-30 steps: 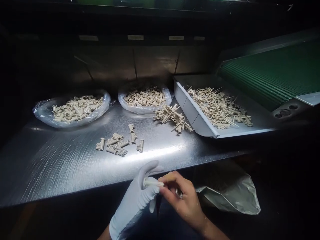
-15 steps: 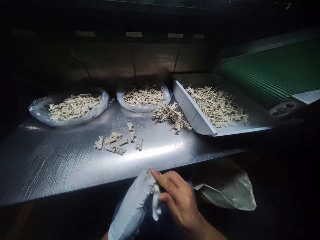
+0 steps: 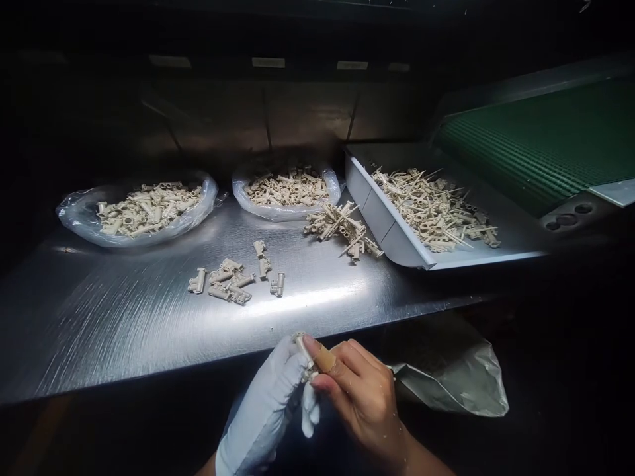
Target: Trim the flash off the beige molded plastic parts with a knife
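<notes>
In my left hand (image 3: 270, 400), which wears a white glove, a small beige plastic part (image 3: 304, 350) is gripped just off the table's front edge. My right hand (image 3: 364, 390) is bare, with a tan band round one finger, and its fingers are closed in against the same part. They cover much of it, and whether anything else lies between them is hidden. Beyond the hands, several similar tubular parts (image 3: 231, 281) lie loose on the metal table (image 3: 163, 324). Farther right sits a pile of parts with thin sticks (image 3: 342, 228).
Two clear plastic bags (image 3: 191, 218) of beige parts stand open at the back. A white tray (image 3: 397, 231) at the right holds many stick-like parts. Behind it a green conveyor belt (image 3: 550, 145) slopes upward. Under the table edge is a greyish bag (image 3: 456, 383).
The lower digit of my right hand has moved up and in against the part, closing the gap there. My left hand keeps its hold, and the loose parts lie as before.
</notes>
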The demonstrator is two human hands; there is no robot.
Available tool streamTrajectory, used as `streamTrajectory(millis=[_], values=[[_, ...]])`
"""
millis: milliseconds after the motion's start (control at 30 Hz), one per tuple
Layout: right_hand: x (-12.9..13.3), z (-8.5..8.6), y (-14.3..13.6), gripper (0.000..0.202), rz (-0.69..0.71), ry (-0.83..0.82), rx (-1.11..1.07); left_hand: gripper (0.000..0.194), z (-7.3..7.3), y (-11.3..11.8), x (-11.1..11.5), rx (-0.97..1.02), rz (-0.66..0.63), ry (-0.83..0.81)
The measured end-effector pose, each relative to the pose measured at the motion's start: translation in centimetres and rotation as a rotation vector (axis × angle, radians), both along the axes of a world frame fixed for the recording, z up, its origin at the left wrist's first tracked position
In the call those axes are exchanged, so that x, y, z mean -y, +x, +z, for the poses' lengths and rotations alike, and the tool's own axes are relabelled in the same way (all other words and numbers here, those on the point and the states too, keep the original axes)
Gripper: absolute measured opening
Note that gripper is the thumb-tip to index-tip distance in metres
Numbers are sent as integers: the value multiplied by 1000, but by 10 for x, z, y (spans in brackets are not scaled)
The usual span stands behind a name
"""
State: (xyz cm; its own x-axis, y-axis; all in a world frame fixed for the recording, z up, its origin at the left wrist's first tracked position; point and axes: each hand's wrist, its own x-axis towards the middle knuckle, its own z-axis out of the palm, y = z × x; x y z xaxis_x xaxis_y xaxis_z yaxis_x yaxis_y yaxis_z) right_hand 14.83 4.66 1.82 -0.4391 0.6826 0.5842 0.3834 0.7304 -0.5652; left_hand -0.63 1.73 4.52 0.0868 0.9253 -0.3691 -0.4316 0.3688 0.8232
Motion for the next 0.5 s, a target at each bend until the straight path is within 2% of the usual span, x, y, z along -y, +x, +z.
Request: streamTrajectory(millis=[100, 233, 367, 433, 500], values=[[-2, -1, -1, 47, -23, 43, 12, 46, -3, 0, 1, 27, -32, -25], [-1, -2, 1, 39, 3, 40, 11, 46, -14, 3, 7, 72, -30, -21], [1, -3, 5, 45, 28, -131, -92, 41, -28, 2, 9, 244, 24, -21], [0, -2, 6, 53, 4, -244, -147, 38, -32, 1, 8, 314, 7, -34], [0, -1, 6, 50, 13, -298, -177, 35, -34, 0, 7, 317, -34, -41]])
